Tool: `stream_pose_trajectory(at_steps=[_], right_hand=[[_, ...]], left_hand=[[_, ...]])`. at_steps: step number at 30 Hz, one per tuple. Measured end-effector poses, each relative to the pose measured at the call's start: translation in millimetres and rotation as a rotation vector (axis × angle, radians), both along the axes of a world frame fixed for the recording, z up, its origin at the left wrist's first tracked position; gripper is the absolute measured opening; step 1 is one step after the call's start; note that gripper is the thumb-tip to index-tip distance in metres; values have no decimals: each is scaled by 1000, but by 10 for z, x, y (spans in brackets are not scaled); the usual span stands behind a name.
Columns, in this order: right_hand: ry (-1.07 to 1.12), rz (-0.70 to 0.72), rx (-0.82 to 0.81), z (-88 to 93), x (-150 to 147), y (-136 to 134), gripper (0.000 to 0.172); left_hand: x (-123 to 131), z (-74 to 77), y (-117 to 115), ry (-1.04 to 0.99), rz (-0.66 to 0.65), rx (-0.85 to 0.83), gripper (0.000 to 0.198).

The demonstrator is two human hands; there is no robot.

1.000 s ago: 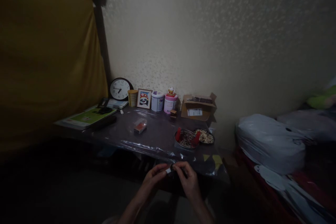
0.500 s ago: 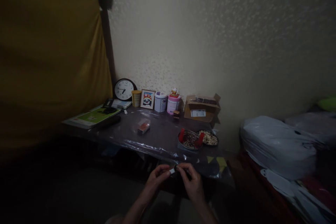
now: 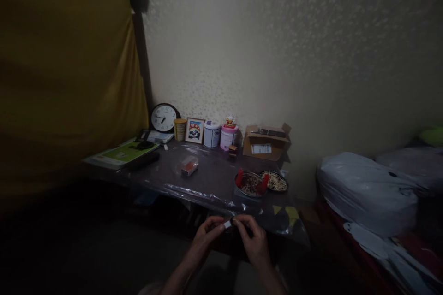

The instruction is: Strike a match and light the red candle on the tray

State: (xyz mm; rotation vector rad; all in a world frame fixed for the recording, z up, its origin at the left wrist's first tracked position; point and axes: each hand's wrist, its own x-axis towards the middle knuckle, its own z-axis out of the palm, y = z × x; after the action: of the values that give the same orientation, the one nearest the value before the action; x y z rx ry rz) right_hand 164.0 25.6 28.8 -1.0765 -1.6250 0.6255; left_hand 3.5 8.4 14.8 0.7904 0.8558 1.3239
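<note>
Both hands meet just in front of the table's near edge. My left hand [image 3: 209, 230] is closed, its thumb and fingers pinching a small white piece [image 3: 227, 225]. Against it, my right hand [image 3: 252, 234] pinches a small dark piece [image 3: 232, 221] between thumb and fingertips. Whether the two pieces are joined I cannot tell; the picture is dim and they are tiny. Beyond the hands, on the table [image 3: 214, 184] under clear plastic, lie a round dish [image 3: 249, 183] of dark bits with two red handles and a dish of pale seeds [image 3: 275, 181].
A small clear-and-orange box [image 3: 189, 166] lies mid-table. Along the wall stand a clock [image 3: 164, 118], a yellow cup [image 3: 179, 130], a panda picture [image 3: 194, 131], two tubs [image 3: 212, 134] and a cardboard box [image 3: 266, 144]. White bags [image 3: 367, 193] lie at right, a yellow curtain [image 3: 69, 69] hangs at left.
Almost nothing differs. Both hands keep their place and their pinch, with at most a slight shift of the fingers around the small pieces.
</note>
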Motion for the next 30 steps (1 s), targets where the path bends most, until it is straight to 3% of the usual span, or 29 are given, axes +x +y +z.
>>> stream_pose_trajectory(at_steps=[17, 22, 25, 28, 30], right_hand=[[-59, -29, 301, 172, -101, -25, 12], [-110, -115, 492, 326, -104, -83, 12], [-155, -63, 600, 357, -131, -131, 18], [-296, 1, 586, 280, -130, -66, 19], [-283, -84, 500, 222, -92, 22, 17]], left_hand=[[22, 93, -42, -66, 66, 36, 20], [40, 133, -38, -107, 95, 43, 18], [37, 142, -38, -133, 101, 51, 18], [21, 138, -39, -136, 125, 63, 20], [8, 134, -39, -127, 125, 65, 21]])
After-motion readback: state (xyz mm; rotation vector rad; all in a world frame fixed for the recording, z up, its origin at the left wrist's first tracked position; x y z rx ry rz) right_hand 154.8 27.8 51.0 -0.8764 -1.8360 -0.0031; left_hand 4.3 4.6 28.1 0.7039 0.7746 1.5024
